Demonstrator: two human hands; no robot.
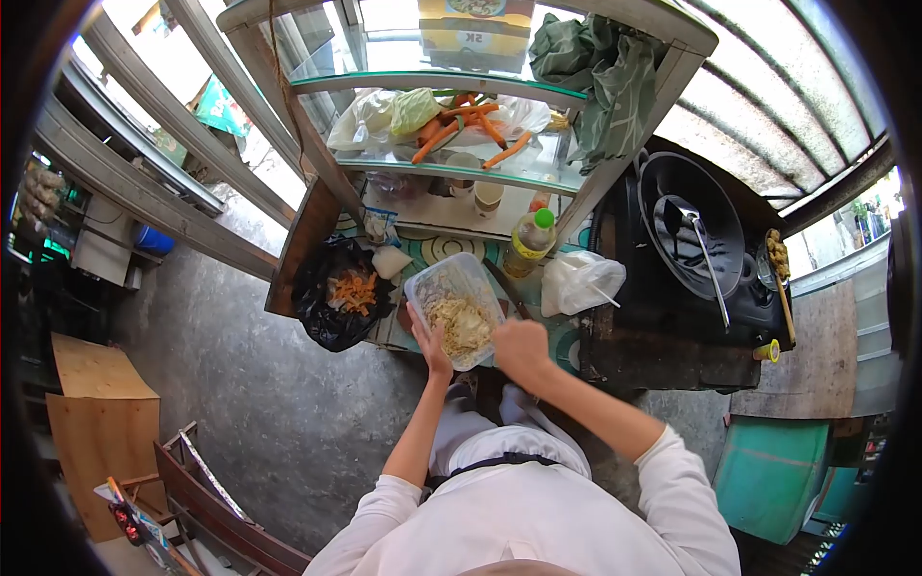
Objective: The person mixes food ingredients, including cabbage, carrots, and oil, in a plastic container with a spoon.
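A clear plastic container (451,280) tilts over the table edge, with a pale, crumbly mixture (459,324) inside. My left hand (429,344) holds its left side, fingers against the wall. At its lower right, my right hand (521,353) is closed in a fist; whatever it grips is hidden. Behind my right hand lies a dark knife (506,286). Left of the container, a black plastic bag (322,288) holds orange peelings (353,292). A bottle with a green cap (530,242) and a white plastic bag (581,282) are to the right.
A glass-shelved rack (442,84) stands ahead, with carrots (461,120), paper cups (488,198) and a green cloth (615,96). At right, a black wok (693,226) with metal utensils sits on a stove (624,230). A wooden bench (216,509) is at lower left.
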